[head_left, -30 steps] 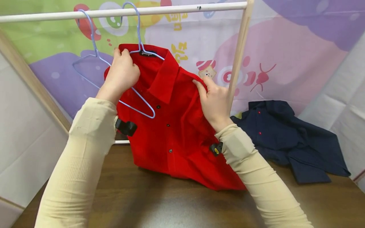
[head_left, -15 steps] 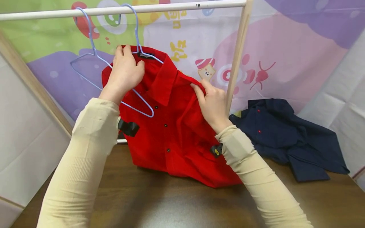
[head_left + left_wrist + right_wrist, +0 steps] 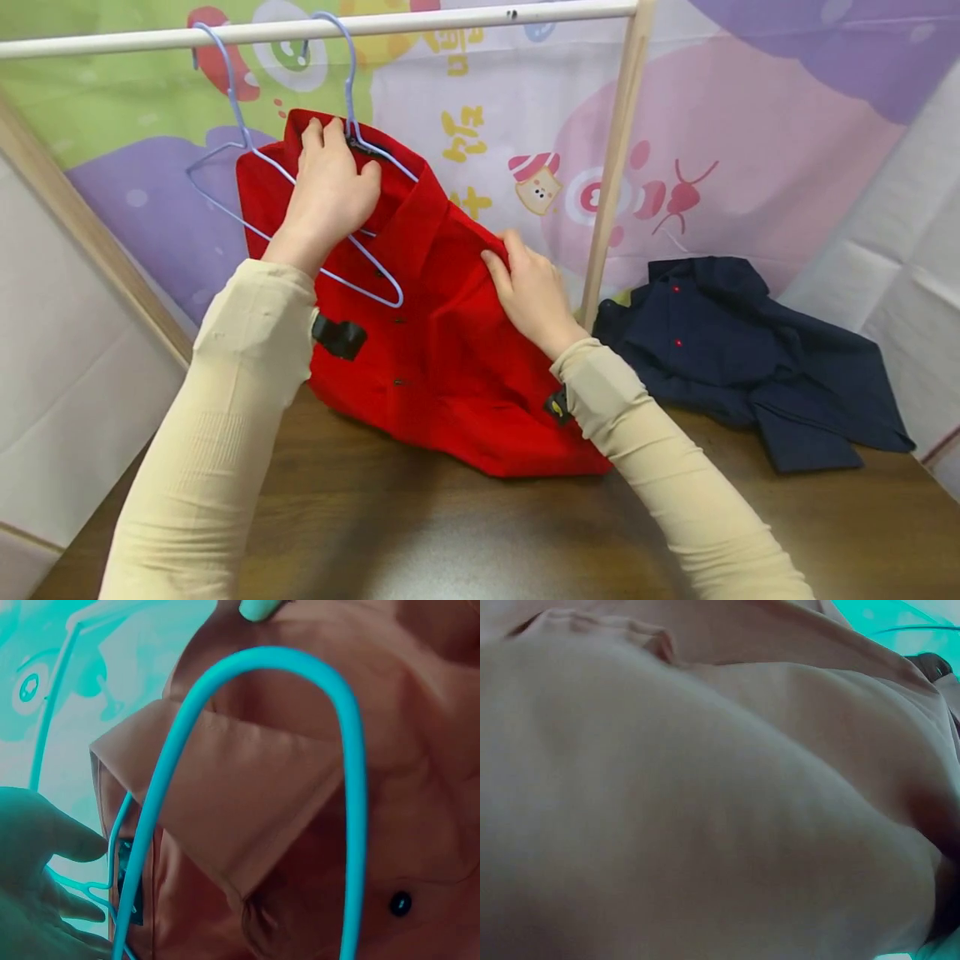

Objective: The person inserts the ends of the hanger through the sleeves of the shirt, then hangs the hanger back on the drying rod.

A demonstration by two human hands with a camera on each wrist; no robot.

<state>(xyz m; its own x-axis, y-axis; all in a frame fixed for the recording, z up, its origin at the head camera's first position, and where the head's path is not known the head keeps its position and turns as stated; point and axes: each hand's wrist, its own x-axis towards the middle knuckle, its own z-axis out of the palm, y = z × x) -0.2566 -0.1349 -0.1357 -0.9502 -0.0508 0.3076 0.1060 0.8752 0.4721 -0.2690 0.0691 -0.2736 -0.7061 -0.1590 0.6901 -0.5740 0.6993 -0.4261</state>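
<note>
Fingers at Collar and Shoulder of Red Cloth Shirt with Dark Buttons [image 3: 465, 367]

Finger check, left hand [image 3: 330, 196]: bent against the inside of the collar [image 3: 420, 225], with thumb set apart. Cannot tell whether closed on cloth, on hanger or on both.

Finger check, right hand [image 3: 535, 293]: pinching the shoulder of the shirt, with thumb on the near face. In the right wrist view, blurred and very close, with fingertips out of sight.

Shirt position: below the smooth white rail [image 3: 480, 17], tilted, with hem down near the brown wood-grain table [image 3: 450, 533]. Cannot tell whether touching it. Holds inside the collar one arm of a pale blue, thin-framed hanger [image 3: 350, 83], hooked over the rail and just beside the left fingers. Bears a small black label [image 3: 137, 913] at the inner neck.

Also noted on the rail, to the left: a second pale blue, thin-framed hanger [image 3: 238, 108], with lower corner crossing in front of the shirt.

Noted to the right: a navy cloth shirt with red buttons [image 3: 720, 350], lying on the table. Noted between the two shirts: a pale wooden post [image 3: 618, 158], meeting the rail at its end.

Noted behind: a cartoon-printed cloth backdrop [image 3: 555, 92]. Noted at left wrist: a cream, close-fitting sleeve [image 3: 195, 450] and a small black device [image 3: 340, 336].
</note>
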